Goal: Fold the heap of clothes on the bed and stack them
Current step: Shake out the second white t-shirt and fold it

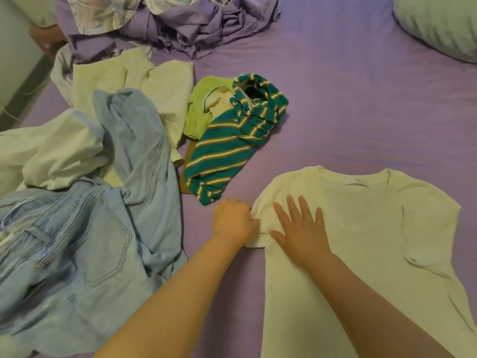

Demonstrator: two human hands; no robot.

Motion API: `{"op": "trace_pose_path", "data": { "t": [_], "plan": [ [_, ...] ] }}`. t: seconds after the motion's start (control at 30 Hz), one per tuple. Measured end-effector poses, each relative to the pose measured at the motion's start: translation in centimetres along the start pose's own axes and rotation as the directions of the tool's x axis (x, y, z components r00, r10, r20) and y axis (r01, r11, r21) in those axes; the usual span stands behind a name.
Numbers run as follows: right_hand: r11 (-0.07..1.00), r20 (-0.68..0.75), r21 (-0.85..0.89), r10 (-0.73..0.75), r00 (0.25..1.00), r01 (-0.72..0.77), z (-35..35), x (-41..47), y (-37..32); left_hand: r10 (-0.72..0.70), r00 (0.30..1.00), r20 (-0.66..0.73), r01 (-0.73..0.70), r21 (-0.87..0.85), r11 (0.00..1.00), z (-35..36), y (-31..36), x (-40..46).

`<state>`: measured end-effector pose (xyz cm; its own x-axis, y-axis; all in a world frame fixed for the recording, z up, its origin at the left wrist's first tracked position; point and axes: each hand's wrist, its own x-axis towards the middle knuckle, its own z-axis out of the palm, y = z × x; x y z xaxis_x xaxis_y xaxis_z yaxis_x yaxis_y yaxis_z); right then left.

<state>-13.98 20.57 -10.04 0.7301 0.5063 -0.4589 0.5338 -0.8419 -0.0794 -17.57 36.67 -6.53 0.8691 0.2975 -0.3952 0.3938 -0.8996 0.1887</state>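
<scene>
A white T-shirt point(361, 228) lies spread flat on the purple bed sheet point(348, 99), neck away from me. Its right sleeve is folded inward over the chest. My left hand point(233, 219) grips the edge of the shirt's left sleeve with curled fingers. My right hand point(299, 228) lies flat with spread fingers on the shirt, just beside the left hand. The unfolded heap sits to the left: light blue jeans point(85, 244), pale white garments point(59, 151), a teal striped top point(229, 148) and a lime green piece point(200, 109).
Crumpled purple and patterned fabric point(180, 24) is piled at the far left of the bed. A pale pillow point(438, 24) lies at the top right corner. The bed's left edge meets a wall and floor point(18, 73).
</scene>
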Motion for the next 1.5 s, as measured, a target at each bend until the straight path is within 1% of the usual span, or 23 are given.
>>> {"op": "trace_pose_path", "data": {
  "t": [0.07, 0.13, 0.2, 0.27, 0.33, 0.37, 0.4, 0.43, 0.47, 0.5, 0.53, 0.57, 0.6, 0.63, 0.7, 0.73, 0.8, 0.9, 1.0, 1.03, 1.1, 1.33, 1.5],
  "plan": [
    [1.0, 0.012, 0.027, 0.002, 1.0, -0.002, 0.0, 0.0, -0.2, 0.102, 0.995, 0.0, -0.1, -0.175, 0.98, -0.5, 0.2, -0.2],
    [0.998, 0.014, 0.067, -0.002, 1.0, 0.002, -0.5, -0.6, 0.0, 0.165, 0.986, 0.038, -0.143, -0.332, 0.932, -1.4, 0.9, -0.5],
    [0.993, -0.004, 0.117, 0.001, 1.0, -0.001, -1.0, -1.6, 0.6, 0.178, 0.981, 0.076, -0.137, -0.372, 0.918, -2.3, 1.9, -0.8],
    [0.985, -0.016, 0.166, 0.04, 0.999, -0.037, -1.4, -2.7, 1.6, 0.169, 0.982, 0.088, -0.13, -0.335, 0.933, -2.8, 3.1, -0.6],
    [0.977, -0.027, 0.198, 0.089, 0.996, -0.082, -1.5, -3.8, 2.9, 0.134, 0.982, 0.135, -0.068, -0.409, 0.91, -2.8, 4.7, -0.5],
    [0.972, -0.031, 0.213, 0.113, 0.993, -0.104, -1.5, -4.5, 3.5, 0.103, 0.976, 0.19, 0.013, -0.526, 0.851, -2.5, 5.6, -0.5],
    [0.967, -0.035, 0.223, 0.133, 0.991, -0.122, -1.5, -5.1, 4.1, 0.076, 0.962, 0.261, 0.114, -0.642, 0.758, -2.2, 6.6, -0.6],
    [0.963, -0.038, 0.234, 0.149, 0.988, -0.136, -1.2, -5.7, 4.6, 0.059, 0.95, 0.307, 0.185, -0.703, 0.687, -1.6, 7.5, -0.7],
    [0.959, -0.041, 0.242, 0.16, 0.986, -0.146, -1.0, -6.3, 5.1, 0.059, 0.952, 0.302, 0.183, -0.71, 0.68, -0.8, 8.3, -0.9],
    [0.956, -0.045, 0.249, 0.171, 0.984, -0.154, -0.7, -6.9, 5.5, 0.078, 0.967, 0.243, 0.106, -0.661, 0.743, 0.2, 8.9, -1.0],
    [0.955, -0.045, 0.247, 0.181, 0.982, -0.164, -0.3, -7.5, 5.8, 0.117, 0.979, 0.166, -0.005, -0.556, 0.831, 1.3, 9.2, -1.2],
    [0.956, -0.044, 0.236, 0.188, 0.981, -0.173, 0.3, -8.1, 6.2, 0.189, 0.976, 0.111, -0.128, -0.414, 0.901, 2.4, 9.4, -1.5],
    [0.96, -0.04, 0.218, 0.19, 0.981, -0.177, 0.9, -8.7, 6.4, 0.274, 0.956, 0.109, -0.238, -0.262, 0.935, 3.5, 9.3, -1.8],
    [0.963, -0.039, 0.201, 0.19, 0.981, -0.179, 1.6, -9.2, 6.5, 0.33, 0.93, 0.162, -0.316, -0.106, 0.943, 4.5, 9.2, -2.1],
    [0.974, -0.048, 0.159, 0.171, 0.984, -0.161, 3.0, -10.3, 6.8, 0.332, 0.904, 0.269, -0.382, 0.162, 0.91, 6.1, 9.0, -2.9],
    [0.983, -0.077, 0.113, 0.152, 0.985, -0.142, 3.7, -10.8, 7.0, 0.32, 0.905, 0.281, -0.39, 0.247, 0.887, 6.7, 8.9, -3.2],
    [0.991, -0.123, 0.068, 0.126, 0.984, -0.118, 5.1, -11.8, 7.5, 0.309, 0.913, 0.267, -0.389, 0.333, 0.859, 7.2, 9.1, -4.0],
    [0.996, -0.184, 0.07, 0.065, 0.981, -0.053, 6.3, -13.9, 7.8, 0.39, 0.904, 0.174, -0.426, 0.316, 0.848, 8.2, 9.8, -6.3],
    [0.995, -0.215, 0.103, 0.031, 0.976, -0.009, 7.0, -16.8, 7.8, 0.543, 0.84, -0.001, -0.53, 0.216, 0.82, 9.6, 10.8, -10.9],
    [0.993, -0.21, 0.117, 0.008, 0.978, 0.017, 7.3, -17.9, 7.8, 0.577, 0.816, -0.033, -0.563, 0.179, 0.807, 10.3, 11.1, -12.5],
    [0.987, -0.204, 0.138, -0.047, 0.978, 0.077, 8.1, -20.4, 7.8, 0.595, 0.802, -0.048, -0.586, 0.128, 0.8, 11.5, 11.5, -15.6],
    [0.963, -0.124, 0.163, -0.194, 0.973, 0.213, 11.2, -27.6, 8.5, 0.525, 0.84, 0.135, -0.528, -0.014, 0.849, 14.0, 12.3, -23.2],
    [0.948, -0.104, 0.204, -0.225, 0.969, 0.243, 13.0, -30.9, 9.6, 0.491, 0.784, 0.381, -0.509, -0.061, 0.859, 14.7, 12.7, -26.7]
  ]
}}
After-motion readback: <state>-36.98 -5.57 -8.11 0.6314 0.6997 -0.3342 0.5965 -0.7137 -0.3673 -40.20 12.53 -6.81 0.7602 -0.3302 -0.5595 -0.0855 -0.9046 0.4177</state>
